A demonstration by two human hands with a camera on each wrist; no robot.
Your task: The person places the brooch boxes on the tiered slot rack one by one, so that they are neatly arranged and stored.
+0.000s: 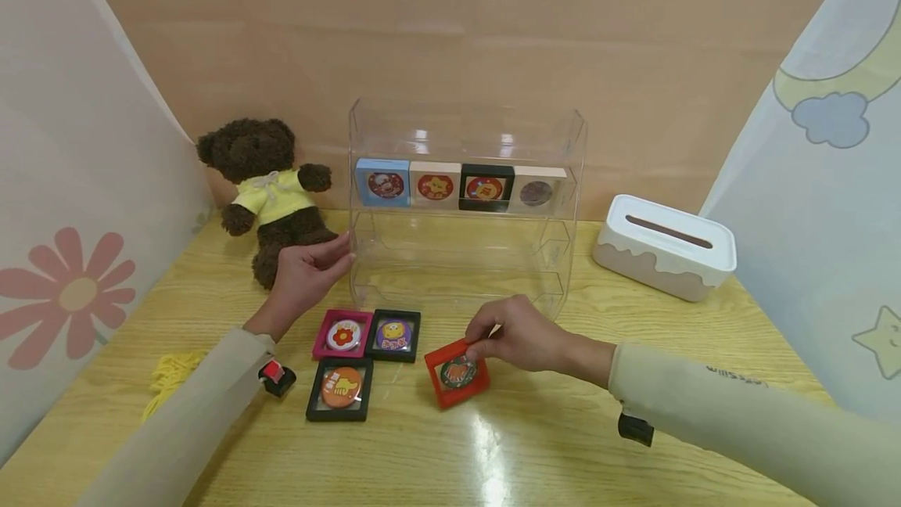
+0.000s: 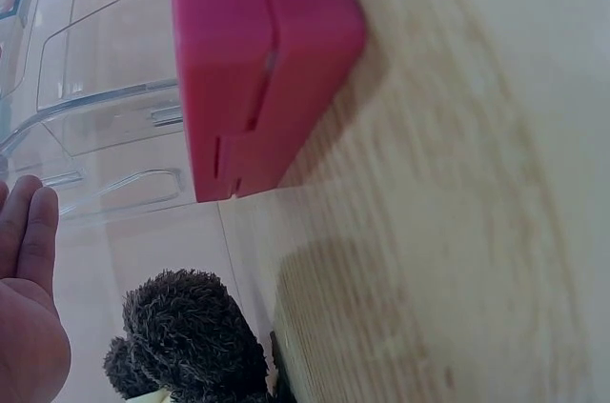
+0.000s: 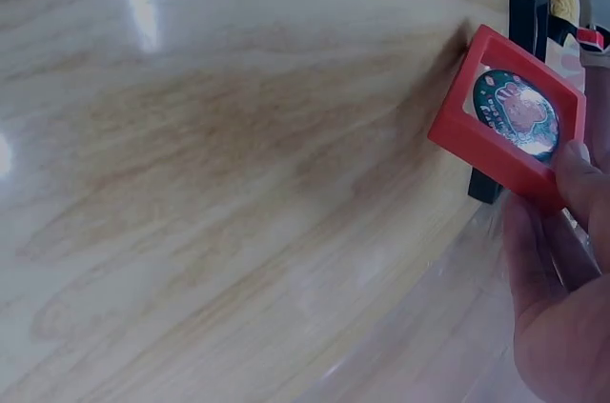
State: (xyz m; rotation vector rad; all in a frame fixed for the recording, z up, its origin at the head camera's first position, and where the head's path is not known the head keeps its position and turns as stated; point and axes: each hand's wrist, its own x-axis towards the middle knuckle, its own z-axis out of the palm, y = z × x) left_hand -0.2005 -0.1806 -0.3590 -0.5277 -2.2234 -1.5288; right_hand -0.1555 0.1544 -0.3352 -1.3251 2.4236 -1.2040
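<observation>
My right hand (image 1: 524,335) pinches a red square display frame (image 1: 450,399) by its upper right corner, thumb on the front. Inside the frame is a round dark green badge (image 3: 515,110) with a pinkish picture. The red frame is tilted, just in front of a clear acrylic tiered rack (image 1: 461,255). At the rack's left side my left hand (image 1: 304,276) has its fingers extended, their tips against the edge. A pink frame (image 1: 319,343) and a black frame (image 1: 415,335) lie side by side below it, with another black frame (image 1: 338,415) nearer me, each holding a badge.
On an upper tier stand several framed badges, including a light blue frame (image 1: 364,185) and a black-framed one (image 1: 487,207). A brown teddy bear (image 1: 281,198) leans at the back left. Yellow strands (image 1: 172,374) lie at the left, and a white-topped tissue box (image 1: 662,257) at the right.
</observation>
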